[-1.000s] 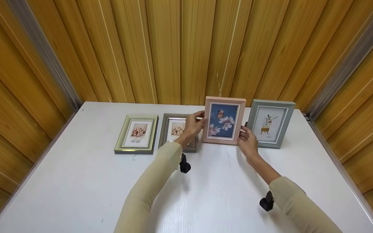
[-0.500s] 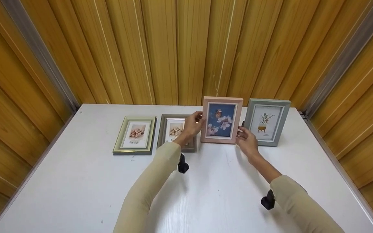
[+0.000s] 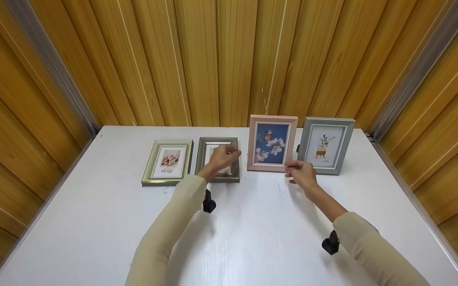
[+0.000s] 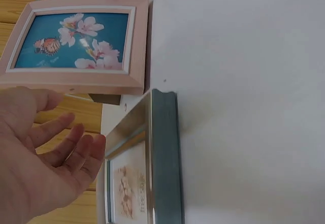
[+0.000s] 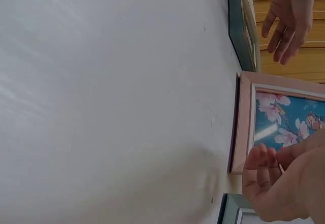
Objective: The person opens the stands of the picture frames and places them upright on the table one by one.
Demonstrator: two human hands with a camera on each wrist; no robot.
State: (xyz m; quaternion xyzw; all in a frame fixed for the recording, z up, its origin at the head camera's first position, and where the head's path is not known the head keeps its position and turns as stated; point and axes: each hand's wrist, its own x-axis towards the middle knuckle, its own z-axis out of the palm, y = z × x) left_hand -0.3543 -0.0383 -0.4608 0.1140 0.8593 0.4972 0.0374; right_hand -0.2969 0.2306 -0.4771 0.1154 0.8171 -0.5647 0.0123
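Observation:
The pink frame (image 3: 272, 167) with its blossom picture stands upright near the back edge of the table, touched by neither palm. My left hand (image 3: 222, 159) hovers over the brown frame (image 3: 225, 179), fingers loosely bent and empty; the left wrist view shows a gap between this hand (image 4: 51, 153) and the pink frame (image 4: 76, 84). My right hand (image 3: 302, 174) is at the pink frame's lower right corner with relaxed fingers, holding nothing; whether a fingertip touches the frame I cannot tell. The grey-green frame (image 3: 346, 147) stands upright on the right.
A light green-gold frame (image 3: 153, 163) is at the left of the row on the white table (image 3: 94, 222). Wood-patterned panels (image 3: 197, 67) rise behind the table and on both sides. Black devices (image 3: 209, 204) hang below both wrists.
My left hand has let go of the pink frame and moved left over the brown one. My right hand has loosened from the pink frame's side and moved slightly lower. The pink frame stays standing.

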